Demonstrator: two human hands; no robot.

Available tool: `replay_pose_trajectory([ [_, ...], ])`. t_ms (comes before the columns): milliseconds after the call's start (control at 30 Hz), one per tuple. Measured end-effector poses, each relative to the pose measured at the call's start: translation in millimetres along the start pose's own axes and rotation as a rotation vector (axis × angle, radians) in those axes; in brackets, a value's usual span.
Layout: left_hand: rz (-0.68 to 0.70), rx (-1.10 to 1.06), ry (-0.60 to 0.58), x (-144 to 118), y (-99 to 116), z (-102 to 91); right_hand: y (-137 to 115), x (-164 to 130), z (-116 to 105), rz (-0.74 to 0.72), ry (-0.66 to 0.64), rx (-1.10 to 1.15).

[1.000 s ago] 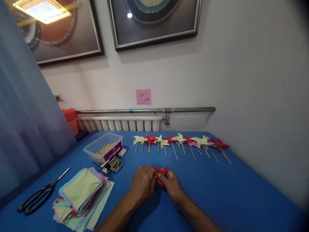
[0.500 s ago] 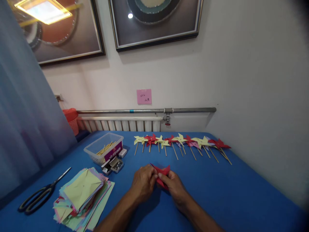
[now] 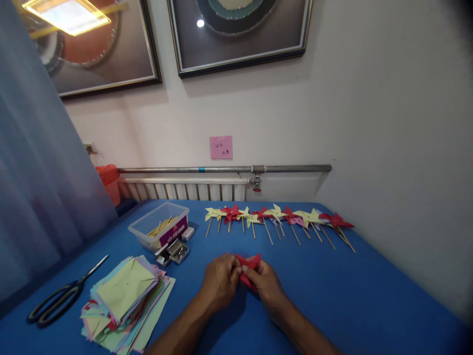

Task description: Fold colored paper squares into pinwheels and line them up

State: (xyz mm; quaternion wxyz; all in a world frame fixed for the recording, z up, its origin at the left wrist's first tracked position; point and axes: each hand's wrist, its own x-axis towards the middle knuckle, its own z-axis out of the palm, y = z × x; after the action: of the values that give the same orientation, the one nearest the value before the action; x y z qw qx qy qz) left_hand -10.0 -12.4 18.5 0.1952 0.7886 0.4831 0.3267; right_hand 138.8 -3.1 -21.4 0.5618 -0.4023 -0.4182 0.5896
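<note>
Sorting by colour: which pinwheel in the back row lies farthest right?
The red pinwheel at the row's right end, nearest the wall; the others lie left of it.

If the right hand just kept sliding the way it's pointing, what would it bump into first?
The right hand points up and left, so it would likely meet the left hand pinching the same red paper pinwheel; past that, probably the small pin box, though depth is unclear.

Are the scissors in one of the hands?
No, the scissors lie on the blue table far to the left, while the left hand and right hand hold a red paper pinwheel.
</note>
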Motion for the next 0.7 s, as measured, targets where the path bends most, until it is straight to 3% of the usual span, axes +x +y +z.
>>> replay_pose_trajectory([
  [700, -0.167, -0.111, 0.009, 0.5, -1.3, 3.9, 6.3, -1.8, -6.4, -0.015, -0.028, -0.085],
])
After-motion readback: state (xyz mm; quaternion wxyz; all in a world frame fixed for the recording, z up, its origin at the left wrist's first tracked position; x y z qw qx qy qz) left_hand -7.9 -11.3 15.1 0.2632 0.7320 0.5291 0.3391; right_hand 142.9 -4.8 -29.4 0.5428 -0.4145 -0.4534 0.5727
